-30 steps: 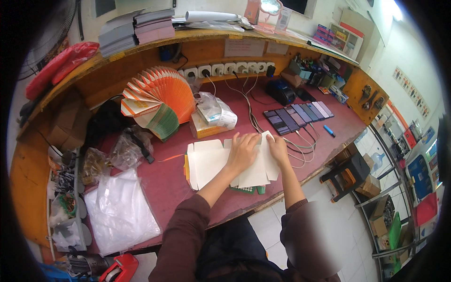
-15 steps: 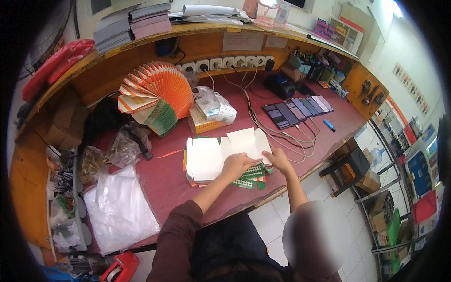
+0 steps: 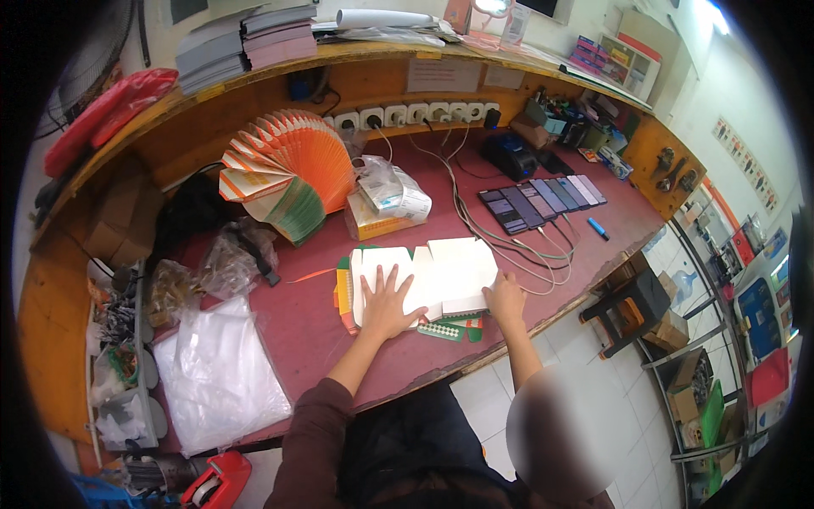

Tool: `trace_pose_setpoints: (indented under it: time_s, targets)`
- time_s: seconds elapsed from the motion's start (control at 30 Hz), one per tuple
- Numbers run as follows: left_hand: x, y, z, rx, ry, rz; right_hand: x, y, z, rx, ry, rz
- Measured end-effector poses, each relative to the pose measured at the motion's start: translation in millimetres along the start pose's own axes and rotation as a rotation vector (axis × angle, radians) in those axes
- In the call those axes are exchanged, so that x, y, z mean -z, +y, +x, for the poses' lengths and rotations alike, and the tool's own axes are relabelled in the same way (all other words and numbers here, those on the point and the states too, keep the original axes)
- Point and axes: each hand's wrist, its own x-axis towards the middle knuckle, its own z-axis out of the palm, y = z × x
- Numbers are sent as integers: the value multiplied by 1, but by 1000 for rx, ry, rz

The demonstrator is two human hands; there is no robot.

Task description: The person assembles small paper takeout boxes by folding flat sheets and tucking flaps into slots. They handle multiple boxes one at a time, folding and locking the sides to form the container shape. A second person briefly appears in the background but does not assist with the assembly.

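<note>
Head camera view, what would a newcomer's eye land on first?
Probably the orange-and-green fan, back left on the red tabletop. Next, perhaps, the pale folded card at the front middle, the left hand spread on it and the right hand at its right edge. Then the row of phones toward the back right.

Passable at near left over the bare dark-red wooden tabletop [image 3: 307, 343] between the shiny clear plastic bags [image 3: 219, 380] and the unfolded white cardboard [image 3: 460, 273], but blocked far left by the fanned orange-and-green cardboard packets [image 3: 298, 174] and far right by looping pale cables [image 3: 457, 204] beside flat rectangular phones [image 3: 543, 204].
</note>
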Motion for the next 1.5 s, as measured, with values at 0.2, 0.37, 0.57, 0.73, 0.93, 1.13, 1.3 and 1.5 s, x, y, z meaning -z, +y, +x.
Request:
trace_pose_setpoints:
  time_s: [0.2, 0.37, 0.57, 0.73, 0.93, 1.13, 1.3, 1.5]
  targets:
    - [-5, -3, 1, 269, 273, 88, -15, -7, -7, 113, -30, 79]
    - [9, -25, 16, 491, -86, -207, -19, 5, 1, 19, -178, 215]
    - [22, -62, -16, 186, -59, -328, -17, 0, -3, -60, -83, 222]
    - [37, -34, -19, 213, 1, -41, -7, -6, 10, 130, 78, 49]
    - [53, 11, 11, -145, -55, 31, 30, -16, 42, 12, 202, 298]
    - [54, 67, 18, -124, -235, -981, 86, -58, 3, 38, 177, 451]
    - [89, 113, 5, -55, 211, -1518, 117, -101, -66, 798, 404, 486]
    - [151, 99, -22, -48, 273, -1363, 140, -112, -80, 776, 489, 738]
